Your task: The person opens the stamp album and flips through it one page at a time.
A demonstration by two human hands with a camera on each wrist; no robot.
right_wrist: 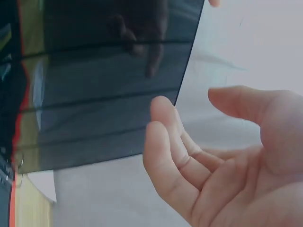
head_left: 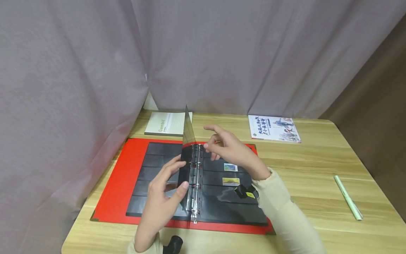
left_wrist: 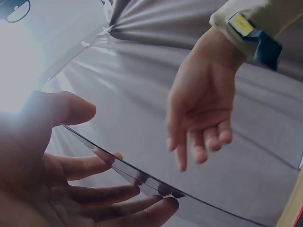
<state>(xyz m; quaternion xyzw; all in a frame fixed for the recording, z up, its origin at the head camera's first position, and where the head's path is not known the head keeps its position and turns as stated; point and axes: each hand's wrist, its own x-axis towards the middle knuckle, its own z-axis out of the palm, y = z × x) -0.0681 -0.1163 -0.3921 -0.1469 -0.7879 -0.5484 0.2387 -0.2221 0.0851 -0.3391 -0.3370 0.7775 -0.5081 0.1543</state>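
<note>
A red ring-binder stamp album [head_left: 109, 192] lies spread on the table with black pocket pages. One dark page [right_wrist: 104, 80] stands up from the metal rings [head_left: 197, 176]. My left hand [head_left: 165, 190] holds this page, thumb on one side and fingers along the other. Over the right half, my right hand [head_left: 233, 148] is raised beside the page with fingers loosely bent and nothing between them. In the right wrist view its fingertips [right_wrist: 158, 137] overlap the page edge; contact is unclear. Two stamps, one blue-green [head_left: 230, 167] and one yellow [head_left: 231, 181], sit in the right page.
A pale notebook [head_left: 158, 123] marked "Gambit" lies behind the album at left. At back right is an illustrated white booklet [head_left: 274, 128]. A light green stick-like object [head_left: 348, 197] lies on the table at right. Grey curtains [head_left: 203, 56] hang behind.
</note>
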